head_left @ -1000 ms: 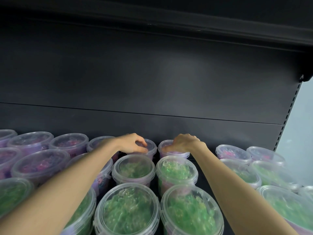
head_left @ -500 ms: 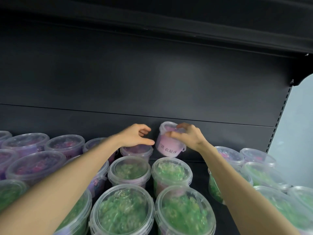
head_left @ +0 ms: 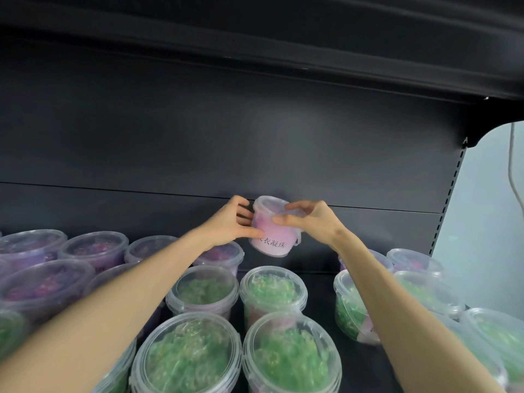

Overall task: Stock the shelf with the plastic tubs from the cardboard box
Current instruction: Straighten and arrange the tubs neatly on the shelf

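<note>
A small pink plastic tub (head_left: 271, 236) with a clear lid and dark printed characters hangs tilted in the air above the back row of the shelf. My left hand (head_left: 231, 222) grips its left side, fingers wrapped behind it. My right hand (head_left: 312, 221) holds its right side near the lid and side clip. Below it, a gap in the back row (head_left: 286, 263) shows dark shelf. The cardboard box is out of view.
Several tubs of green beads (head_left: 187, 355) fill the front rows, and purple-pink tubs (head_left: 93, 249) stand at the back left. More tubs (head_left: 416, 262) sit at the right. The dark back panel (head_left: 255, 143) and upper shelf (head_left: 283, 38) close in above. A pale wall (head_left: 487, 222) lies right.
The pink tub went from standing in the back row to being lifted by my right hand. My left hand has since moved over and gripped its left side.
</note>
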{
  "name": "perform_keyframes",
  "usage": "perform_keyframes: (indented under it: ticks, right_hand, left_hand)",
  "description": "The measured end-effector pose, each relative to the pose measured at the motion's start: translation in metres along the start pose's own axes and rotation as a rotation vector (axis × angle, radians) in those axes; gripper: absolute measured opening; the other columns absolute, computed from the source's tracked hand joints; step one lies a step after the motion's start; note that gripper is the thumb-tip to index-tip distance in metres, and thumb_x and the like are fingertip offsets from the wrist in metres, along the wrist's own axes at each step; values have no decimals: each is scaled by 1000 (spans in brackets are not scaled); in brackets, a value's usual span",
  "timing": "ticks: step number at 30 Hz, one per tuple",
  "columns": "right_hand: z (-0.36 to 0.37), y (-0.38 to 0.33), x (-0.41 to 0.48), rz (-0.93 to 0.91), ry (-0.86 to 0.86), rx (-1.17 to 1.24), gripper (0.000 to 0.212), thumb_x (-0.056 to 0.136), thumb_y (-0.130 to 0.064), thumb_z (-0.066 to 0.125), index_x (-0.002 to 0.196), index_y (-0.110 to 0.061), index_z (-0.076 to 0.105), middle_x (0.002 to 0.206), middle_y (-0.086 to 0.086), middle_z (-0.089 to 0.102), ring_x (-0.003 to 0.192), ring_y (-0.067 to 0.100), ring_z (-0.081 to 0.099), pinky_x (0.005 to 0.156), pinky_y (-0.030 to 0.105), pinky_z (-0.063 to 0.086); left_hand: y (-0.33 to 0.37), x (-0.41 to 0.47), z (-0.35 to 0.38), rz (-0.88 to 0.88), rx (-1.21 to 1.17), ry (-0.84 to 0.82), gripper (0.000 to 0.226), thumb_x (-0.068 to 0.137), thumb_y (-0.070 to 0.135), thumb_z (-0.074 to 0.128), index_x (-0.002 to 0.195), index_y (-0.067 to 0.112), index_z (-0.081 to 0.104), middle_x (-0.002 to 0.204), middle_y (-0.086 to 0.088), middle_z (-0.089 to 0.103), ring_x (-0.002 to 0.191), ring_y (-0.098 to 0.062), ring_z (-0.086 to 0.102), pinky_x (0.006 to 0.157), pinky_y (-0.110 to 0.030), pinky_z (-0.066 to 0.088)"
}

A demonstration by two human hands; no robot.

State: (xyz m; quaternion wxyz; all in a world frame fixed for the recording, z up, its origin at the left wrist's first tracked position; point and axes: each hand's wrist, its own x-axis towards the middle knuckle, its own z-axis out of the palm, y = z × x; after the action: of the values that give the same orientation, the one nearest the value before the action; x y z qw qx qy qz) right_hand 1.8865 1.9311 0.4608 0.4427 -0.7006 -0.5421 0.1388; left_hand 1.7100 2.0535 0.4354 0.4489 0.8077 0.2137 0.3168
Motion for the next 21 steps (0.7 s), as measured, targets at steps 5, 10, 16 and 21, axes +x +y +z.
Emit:
perform_keyframes:
  ticks: [5,10,16,21]
  right_hand:
    - [19,13,8,33,0,-176,71,53,-58,84,111,-20,66,109,-3,60,87,6,56,66,16,40]
    - [35,36,11,85,-12,-212,67,52,-54,86,106,-18,68,105,-3,61,92,11,57,74,21,41]
    - [56,47,8,82,-90,-320,61,58,-60,79,98,-15,67,104,0,62,99,17,55,78,26,45]
    - [60,39,10,48,-156,-511,46,75,-66,57,101,-28,65,112,-1,58,112,25,45,98,35,32]
  left_hand:
    - [-13,4,6,77,343,-53,73,64,14,85,125,23,46,108,1,61,99,-12,61,76,-13,45]
    - [-28,-1,-15,-60,603,-113,53,75,30,77,123,20,58,123,-4,59,110,-14,55,95,-25,41]
    - [-42,-19,-31,-205,817,-217,42,85,47,61,123,30,59,132,6,57,117,-13,52,95,-23,36]
    - [-46,-26,-30,-185,806,-170,38,88,42,59,124,31,59,132,3,58,121,-19,51,95,-25,37]
